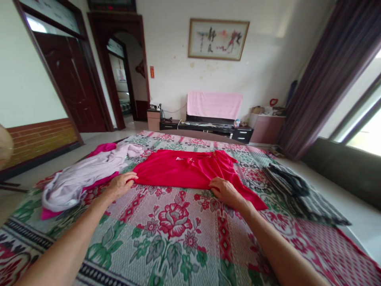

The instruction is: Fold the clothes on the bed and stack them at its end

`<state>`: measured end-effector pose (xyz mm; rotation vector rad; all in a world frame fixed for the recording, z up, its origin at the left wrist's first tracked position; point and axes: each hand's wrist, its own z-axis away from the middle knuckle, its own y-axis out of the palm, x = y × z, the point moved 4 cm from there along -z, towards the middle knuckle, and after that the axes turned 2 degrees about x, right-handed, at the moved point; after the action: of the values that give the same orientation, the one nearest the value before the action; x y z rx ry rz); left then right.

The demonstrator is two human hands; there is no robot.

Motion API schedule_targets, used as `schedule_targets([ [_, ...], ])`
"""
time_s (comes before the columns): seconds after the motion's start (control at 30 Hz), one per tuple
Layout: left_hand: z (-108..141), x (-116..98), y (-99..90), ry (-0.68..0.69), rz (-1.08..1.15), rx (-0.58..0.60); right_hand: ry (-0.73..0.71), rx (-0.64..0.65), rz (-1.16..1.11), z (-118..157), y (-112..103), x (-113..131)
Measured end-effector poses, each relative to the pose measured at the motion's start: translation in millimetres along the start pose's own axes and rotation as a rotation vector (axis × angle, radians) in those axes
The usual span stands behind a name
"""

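A framed picture hangs on the white wall above a pink cloth and low black cabinet, with a dark wooden door at left and a purple curtain beside a bright window at right.

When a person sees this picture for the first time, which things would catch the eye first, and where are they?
Most likely the bright red garment comes first, spread across the middle of the flowered cover, with the left grip and right grip at its near edge. Next may come the pale garment on the left, lying over magenta cloth, and the pink cloth hanging at the far wall.
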<state>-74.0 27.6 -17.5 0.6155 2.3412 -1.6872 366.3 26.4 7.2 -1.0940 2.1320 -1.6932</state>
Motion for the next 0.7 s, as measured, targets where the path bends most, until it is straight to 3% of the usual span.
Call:
schedule_targets([
  [0.27, 3, 6, -8.7, -0.114, -0.138, -0.172, 0.016, -0.046, 0.123, 2, -2, 12],
  [0.7, 7, -5, -16.0, -0.053, -0.200, -0.225, 0.095, 0.141, 0.182, 2, -12, 35],
])
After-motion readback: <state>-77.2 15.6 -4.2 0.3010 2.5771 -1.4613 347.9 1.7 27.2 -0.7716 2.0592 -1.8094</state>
